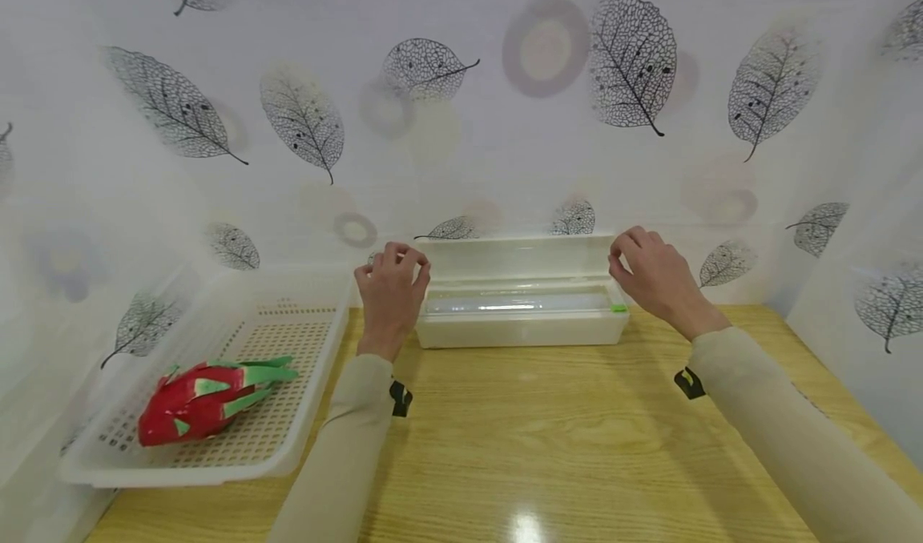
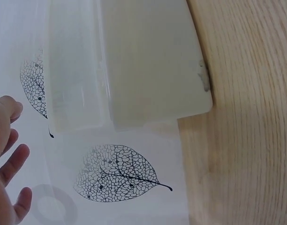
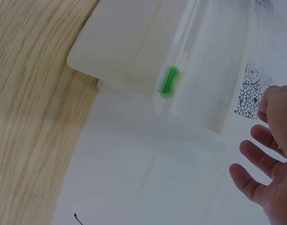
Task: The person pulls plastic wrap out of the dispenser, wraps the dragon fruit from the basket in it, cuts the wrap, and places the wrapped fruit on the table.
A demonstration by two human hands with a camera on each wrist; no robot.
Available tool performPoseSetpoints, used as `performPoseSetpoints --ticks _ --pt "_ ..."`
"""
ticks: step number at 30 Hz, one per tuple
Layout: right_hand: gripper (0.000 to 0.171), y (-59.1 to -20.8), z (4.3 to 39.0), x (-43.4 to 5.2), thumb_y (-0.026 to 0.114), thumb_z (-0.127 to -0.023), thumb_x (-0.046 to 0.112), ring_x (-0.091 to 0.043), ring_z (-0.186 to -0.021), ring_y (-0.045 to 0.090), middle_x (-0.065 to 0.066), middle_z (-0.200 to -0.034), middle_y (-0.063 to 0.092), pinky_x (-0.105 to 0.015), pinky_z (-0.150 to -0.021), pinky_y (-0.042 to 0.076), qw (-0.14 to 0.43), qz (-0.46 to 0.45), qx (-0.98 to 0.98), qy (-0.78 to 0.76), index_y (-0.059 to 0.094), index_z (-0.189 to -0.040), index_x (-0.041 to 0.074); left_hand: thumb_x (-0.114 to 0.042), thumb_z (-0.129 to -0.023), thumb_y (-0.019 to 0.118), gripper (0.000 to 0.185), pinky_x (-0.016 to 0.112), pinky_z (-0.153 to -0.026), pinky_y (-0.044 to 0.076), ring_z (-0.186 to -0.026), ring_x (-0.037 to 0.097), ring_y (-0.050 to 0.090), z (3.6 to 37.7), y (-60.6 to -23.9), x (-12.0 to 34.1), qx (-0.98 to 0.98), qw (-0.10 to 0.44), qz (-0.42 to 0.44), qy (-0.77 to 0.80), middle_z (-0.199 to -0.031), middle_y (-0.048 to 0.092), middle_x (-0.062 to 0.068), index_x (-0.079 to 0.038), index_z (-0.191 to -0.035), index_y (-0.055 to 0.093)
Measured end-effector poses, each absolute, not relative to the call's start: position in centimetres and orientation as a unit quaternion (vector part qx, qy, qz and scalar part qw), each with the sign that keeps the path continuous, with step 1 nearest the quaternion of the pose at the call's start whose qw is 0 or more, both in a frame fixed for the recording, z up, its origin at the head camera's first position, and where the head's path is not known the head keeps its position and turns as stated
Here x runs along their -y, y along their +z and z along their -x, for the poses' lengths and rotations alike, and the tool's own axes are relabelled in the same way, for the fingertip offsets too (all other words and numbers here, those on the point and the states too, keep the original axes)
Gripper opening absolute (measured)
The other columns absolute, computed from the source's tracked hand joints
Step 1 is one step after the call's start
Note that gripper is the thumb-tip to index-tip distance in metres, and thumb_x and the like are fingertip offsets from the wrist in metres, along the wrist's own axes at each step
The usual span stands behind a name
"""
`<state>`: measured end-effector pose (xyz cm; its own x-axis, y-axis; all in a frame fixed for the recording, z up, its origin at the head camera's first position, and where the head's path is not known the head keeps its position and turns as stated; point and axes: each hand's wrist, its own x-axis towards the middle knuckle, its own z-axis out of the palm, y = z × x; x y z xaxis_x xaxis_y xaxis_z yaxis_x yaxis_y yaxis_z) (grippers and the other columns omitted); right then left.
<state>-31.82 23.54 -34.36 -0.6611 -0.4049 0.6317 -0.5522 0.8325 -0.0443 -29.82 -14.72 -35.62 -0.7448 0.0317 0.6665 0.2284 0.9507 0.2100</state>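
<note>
A long white plastic-wrap dispenser box [image 1: 522, 331] stands against the back, its lid [image 1: 519, 259] raised upright. Inside lies a roll of clear film [image 1: 519, 301], and a green slider [image 3: 170, 83] sits at the right end. My left hand [image 1: 389, 299] hovers beside the box's left end, fingers loosely bent, apart from the lid in the left wrist view. At the lid's right corner is my right hand [image 1: 656, 279], fingers also loosely bent and holding nothing that I can see. In the right wrist view its fingers [image 3: 258, 154] stand off the lid's edge.
To the left, a white perforated basket [image 1: 328, 391] holds a red dragon fruit [image 1: 198, 403] with green scales. The wood-grain table [image 1: 548, 431] runs under everything. A white leaf-print sheet [image 1: 469, 150] covers the back and sides, close behind the lid.
</note>
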Motion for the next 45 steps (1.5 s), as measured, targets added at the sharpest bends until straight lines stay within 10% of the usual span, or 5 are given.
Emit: performPoseSetpoints --ticks 45 --pt "0.008 -33.3 31.7 -23.3 0.068 -0.088 -0.003 -0.040 -0.087 0.062 -0.020 -0.099 0.065 -0.051 -0.057 0.050 0.359 -0.274 0.886 0.106 0.064 -0.093 0.001 -0.024 -0.101 0.066 0.013 0.059 -0.092 0.048 -0.101 0.033 0.066 29.7 -34.6 14.9 0.905 0.389 0.081 -0.153 -0.117 0.066 0.010 -0.013 -0.102 0.071"
